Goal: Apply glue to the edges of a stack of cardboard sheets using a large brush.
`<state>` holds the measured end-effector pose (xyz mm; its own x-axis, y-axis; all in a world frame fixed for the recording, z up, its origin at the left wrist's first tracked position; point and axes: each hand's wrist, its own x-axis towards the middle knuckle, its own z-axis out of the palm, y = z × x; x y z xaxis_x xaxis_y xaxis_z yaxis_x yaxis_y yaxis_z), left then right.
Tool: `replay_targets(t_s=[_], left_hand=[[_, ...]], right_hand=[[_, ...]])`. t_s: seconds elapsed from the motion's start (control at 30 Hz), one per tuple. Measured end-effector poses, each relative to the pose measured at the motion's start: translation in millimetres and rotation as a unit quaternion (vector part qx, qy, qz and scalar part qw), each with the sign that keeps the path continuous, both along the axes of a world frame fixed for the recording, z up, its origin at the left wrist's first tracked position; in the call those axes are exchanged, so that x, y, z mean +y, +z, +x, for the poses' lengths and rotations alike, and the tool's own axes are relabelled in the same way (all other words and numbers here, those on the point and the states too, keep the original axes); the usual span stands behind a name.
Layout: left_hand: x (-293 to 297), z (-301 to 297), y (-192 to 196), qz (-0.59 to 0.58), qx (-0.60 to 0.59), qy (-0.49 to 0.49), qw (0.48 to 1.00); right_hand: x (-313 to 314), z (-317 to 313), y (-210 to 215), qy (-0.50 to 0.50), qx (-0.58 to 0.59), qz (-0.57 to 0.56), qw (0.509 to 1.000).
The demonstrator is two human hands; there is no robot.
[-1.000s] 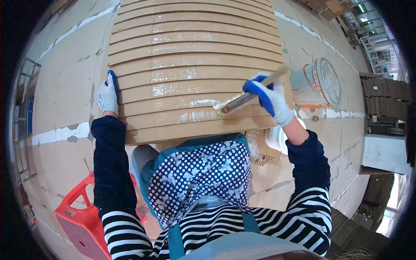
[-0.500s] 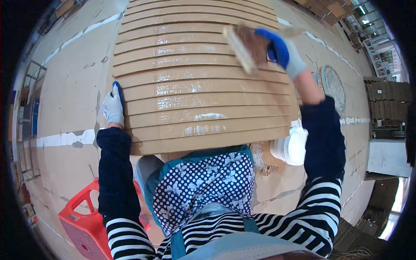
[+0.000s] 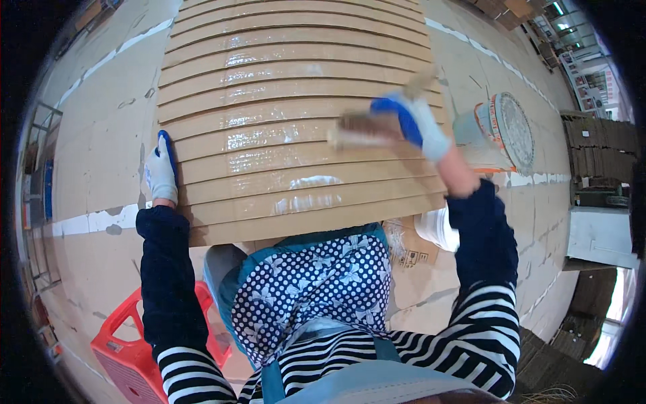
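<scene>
A stack of overlapping brown cardboard sheets (image 3: 377,81) lies in front of me, its edges stepped in rows. Wet, whitish glue (image 3: 306,202) shines down the middle of the rows. My left hand (image 3: 161,168), in a white glove with blue palm, lies along the stack's left edge, fingers stretched forward against it. On the right, my right hand (image 3: 414,124), gloved alike, is closed around a wide brush (image 3: 367,130), blurred by motion. The brush's pale bristles point left, over or on the sheets; contact cannot be made out. Its handle end shows beyond the hand.
A large tub (image 3: 501,131) with a crusted round top stands right of the stack. A white bucket (image 3: 437,229) sits below my right forearm. To the lower left is a red plastic stool (image 3: 128,350). Cardboard piles (image 3: 599,158) line the far right.
My right hand has swept the brush nearer to me and slightly left, and the bristles have turned. My left hand stays at the stack's edge. The whole view has shifted a little.
</scene>
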<state>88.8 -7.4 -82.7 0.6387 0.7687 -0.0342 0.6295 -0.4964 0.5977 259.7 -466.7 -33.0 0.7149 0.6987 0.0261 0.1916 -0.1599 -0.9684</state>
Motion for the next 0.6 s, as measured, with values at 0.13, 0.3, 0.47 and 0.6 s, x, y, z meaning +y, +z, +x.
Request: replay_targets(t_s=[0.13, 0.3, 0.47, 0.6], left_hand=[[-14, 10, -1, 0.009, 0.0, -0.006, 1.0], [-9, 5, 3, 0.02, 0.027, -0.002, 0.999], [-19, 12, 8, 0.01, 0.033, -0.007, 0.999], [-16, 7, 12, 0.032, 0.027, 0.003, 0.999]], right_hand=[[-16, -45, 19, 0.055, -0.265, -0.121, 0.955], [50, 44, 83, -0.146, -0.02, -0.032, 0.989], [84, 144, 68, -0.269, -0.126, -0.162, 0.941], [68, 91, 26, -0.109, -0.204, -0.198, 0.952]])
